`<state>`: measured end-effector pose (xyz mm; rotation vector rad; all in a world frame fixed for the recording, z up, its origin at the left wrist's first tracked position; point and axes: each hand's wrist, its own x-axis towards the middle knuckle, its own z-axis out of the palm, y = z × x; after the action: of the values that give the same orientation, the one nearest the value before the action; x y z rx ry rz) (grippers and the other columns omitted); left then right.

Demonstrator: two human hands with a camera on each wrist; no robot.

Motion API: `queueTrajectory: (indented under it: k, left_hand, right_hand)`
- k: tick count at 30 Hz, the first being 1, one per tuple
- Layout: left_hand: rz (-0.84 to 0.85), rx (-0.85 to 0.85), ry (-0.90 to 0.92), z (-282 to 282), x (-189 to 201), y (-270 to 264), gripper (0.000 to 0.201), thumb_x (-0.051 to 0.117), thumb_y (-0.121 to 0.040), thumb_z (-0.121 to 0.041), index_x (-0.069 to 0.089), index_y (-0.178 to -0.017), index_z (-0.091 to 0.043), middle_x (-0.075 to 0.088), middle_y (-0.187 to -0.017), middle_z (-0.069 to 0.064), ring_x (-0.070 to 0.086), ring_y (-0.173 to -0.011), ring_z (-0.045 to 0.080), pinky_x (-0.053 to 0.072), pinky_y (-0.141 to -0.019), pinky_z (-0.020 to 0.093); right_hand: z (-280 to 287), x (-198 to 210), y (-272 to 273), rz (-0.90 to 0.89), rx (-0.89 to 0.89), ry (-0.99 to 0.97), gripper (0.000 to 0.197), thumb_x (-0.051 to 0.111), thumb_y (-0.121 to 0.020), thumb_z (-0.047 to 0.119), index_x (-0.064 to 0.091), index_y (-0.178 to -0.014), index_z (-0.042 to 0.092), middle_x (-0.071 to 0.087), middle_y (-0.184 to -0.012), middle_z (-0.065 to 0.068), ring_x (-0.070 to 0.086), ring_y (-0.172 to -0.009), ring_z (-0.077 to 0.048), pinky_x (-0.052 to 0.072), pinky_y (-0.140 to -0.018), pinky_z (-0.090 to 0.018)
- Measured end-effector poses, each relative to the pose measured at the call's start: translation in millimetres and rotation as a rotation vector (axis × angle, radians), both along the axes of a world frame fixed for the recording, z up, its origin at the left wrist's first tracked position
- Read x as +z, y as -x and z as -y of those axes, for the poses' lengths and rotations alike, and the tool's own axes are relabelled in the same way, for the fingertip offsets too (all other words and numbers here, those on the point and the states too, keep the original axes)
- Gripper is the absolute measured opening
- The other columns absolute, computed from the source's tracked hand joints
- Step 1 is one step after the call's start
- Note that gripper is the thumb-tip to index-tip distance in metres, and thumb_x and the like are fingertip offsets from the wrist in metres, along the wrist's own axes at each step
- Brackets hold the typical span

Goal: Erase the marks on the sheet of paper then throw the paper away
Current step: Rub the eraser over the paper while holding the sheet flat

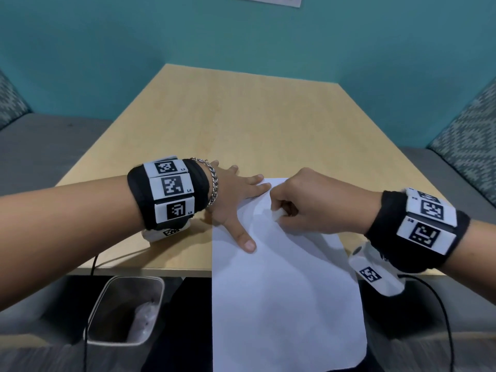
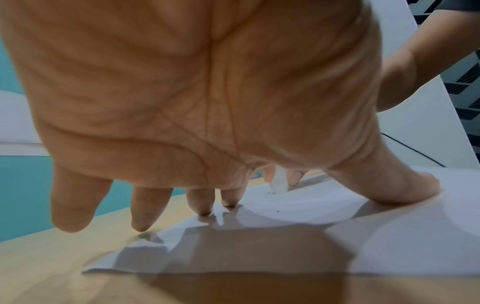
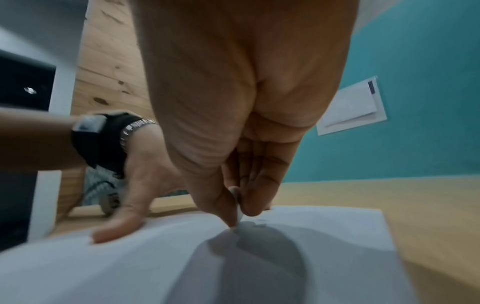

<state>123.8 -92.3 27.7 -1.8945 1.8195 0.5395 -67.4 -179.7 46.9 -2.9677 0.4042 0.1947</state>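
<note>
A white sheet of paper (image 1: 281,277) lies on the wooden table (image 1: 228,116) and hangs over its near edge. My left hand (image 1: 236,200) lies flat with spread fingers, thumb and two fingertips pressing the sheet's upper left corner. My right hand (image 1: 298,202) pinches a small white eraser (image 1: 276,213) between thumb and fingers and holds its tip against the paper near the top. The left wrist view shows the eraser (image 2: 279,182) standing on the paper (image 2: 311,236), with a faint dark mark beside it. In the right wrist view the eraser (image 3: 237,207) touches the sheet (image 3: 182,267).
A grey waste bin (image 1: 126,310) with a liner stands on the floor below the table's near left edge. Grey bench seats with patterned cushions (image 1: 467,135) flank the table. A teal wall (image 1: 241,36) closes the far side. Cables hang by my wrists.
</note>
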Motion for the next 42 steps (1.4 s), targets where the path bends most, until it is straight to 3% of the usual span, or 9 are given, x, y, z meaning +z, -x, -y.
queueTrajectory:
  k: [2,6,12,16,20,26,31,36,42]
  left_hand:
    - [0.004,0.001,-0.001,0.2,-0.1,0.0,0.142,0.063,-0.056,-0.101,-0.023,-0.158,-0.054,-0.022,-0.170,-0.025,-0.009,-0.162,0.036,-0.001,-0.123,0.073]
    - [0.004,0.012,-0.011,0.6,-0.8,-0.5,0.143,0.062,-0.054,-0.102,-0.024,-0.158,-0.053,-0.024,-0.170,-0.025,-0.010,-0.162,0.036,-0.002,-0.123,0.073]
    - [0.020,-0.003,-0.011,1.6,-1.5,-0.2,0.144,0.062,-0.055,-0.101,-0.024,-0.159,-0.050,-0.023,-0.170,-0.024,-0.009,-0.161,0.039,0.001,-0.122,0.074]
    - [0.010,-0.005,-0.013,1.7,-1.8,-0.8,0.144,0.062,-0.053,-0.102,-0.025,-0.157,-0.053,-0.022,-0.170,-0.024,-0.008,-0.161,0.040,0.002,-0.121,0.076]
    - [0.017,-0.009,-0.011,0.5,-1.0,-0.2,0.143,0.063,-0.055,-0.101,-0.024,-0.158,-0.053,-0.023,-0.171,-0.023,-0.007,-0.161,0.042,0.003,-0.121,0.076]
    - [0.029,-0.006,-0.024,2.2,-0.8,-0.2,0.144,0.061,-0.054,-0.103,-0.027,-0.157,-0.052,-0.023,-0.170,-0.023,-0.007,-0.161,0.042,0.007,-0.121,0.076]
    - [0.035,-0.011,-0.020,1.4,-0.2,0.9,0.141,0.062,-0.056,-0.101,-0.022,-0.159,-0.053,-0.023,-0.171,-0.023,-0.006,-0.161,0.042,0.009,-0.121,0.075]
    - [0.036,0.002,-0.034,1.4,0.5,1.6,0.144,0.061,-0.055,-0.102,-0.027,-0.157,-0.053,-0.024,-0.170,-0.025,-0.008,-0.161,0.041,0.007,-0.121,0.076]
    - [0.021,0.007,-0.023,-0.1,3.0,2.0,0.143,0.064,-0.058,-0.099,-0.023,-0.160,-0.048,-0.021,-0.170,-0.025,-0.007,-0.161,0.041,0.006,-0.123,0.073]
  right_hand:
    - [-2.6,0.9,2.2,-0.056,0.030,0.025,0.012,0.068,-0.088,0.024,0.058,-0.085,0.029,0.056,-0.066,0.013,0.052,-0.062,-0.005,0.049,-0.059,-0.030]
    - [13.1,2.8,2.4,-0.005,-0.072,0.143,0.008,0.062,-0.084,0.022,0.058,-0.076,0.022,0.059,-0.065,0.005,0.056,-0.062,-0.021,0.056,-0.061,-0.048]
    - [-20.6,1.3,1.1,-0.110,0.040,0.143,0.006,0.061,-0.092,0.026,0.059,-0.087,0.023,0.059,-0.075,0.003,0.054,-0.070,-0.023,0.053,-0.064,-0.042]
    - [-6.5,3.3,-1.6,-0.046,-0.055,0.164,0.014,0.061,-0.090,0.021,0.051,-0.080,0.024,0.053,-0.070,0.004,0.056,-0.067,-0.027,0.056,-0.063,-0.046]
    - [-27.1,2.5,-4.5,-0.070,0.032,0.137,0.018,0.062,-0.093,0.020,0.048,-0.085,0.028,0.037,-0.067,0.014,0.041,-0.061,-0.011,0.045,-0.061,-0.037]
    - [-5.9,5.2,-2.2,0.028,-0.071,0.091,0.006,0.062,-0.083,0.015,0.062,-0.078,0.018,0.061,-0.064,0.002,0.057,-0.062,-0.023,0.056,-0.063,-0.048]
    - [-24.7,2.3,-1.2,0.004,0.003,0.004,0.003,0.066,-0.085,0.020,0.067,-0.087,0.021,0.056,-0.065,0.011,0.052,-0.061,-0.009,0.054,-0.061,-0.040]
    - [-4.9,3.3,-4.7,0.055,-0.085,0.070,0.004,0.062,-0.081,0.014,0.064,-0.078,0.016,0.060,-0.062,0.004,0.054,-0.059,-0.021,0.055,-0.063,-0.048]
    - [-20.8,3.7,-10.3,0.002,-0.003,0.020,0.002,0.066,-0.083,0.016,0.065,-0.081,0.018,0.059,-0.063,0.007,0.054,-0.060,-0.014,0.055,-0.061,-0.043]
